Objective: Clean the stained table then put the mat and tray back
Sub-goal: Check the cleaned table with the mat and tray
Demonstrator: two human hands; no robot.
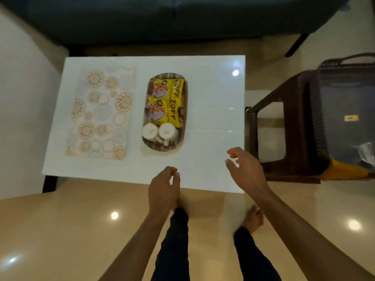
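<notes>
A glossy white table (213, 118) fills the middle of the head view. On its left part lies a pale mat (101, 112) printed with circles. Beside the mat, near the table's middle, stands an oval tray (183, 136) with two yellow snack packets (165, 102) and two white cups (159, 131). My left hand (163, 188) hovers over the table's near edge, fingers loosely curled, holding nothing. My right hand (246, 169) hovers over the near right corner, fingers spread and relaxed, empty. No stain shows clearly on the bare surface.
A dark sofa (162, 19) stands behind the table. To the right, a brown stool (284, 122) carries a dark basket (345, 118) with a handle. My legs and bare feet stand on the shiny beige floor (60, 230) in front of the table.
</notes>
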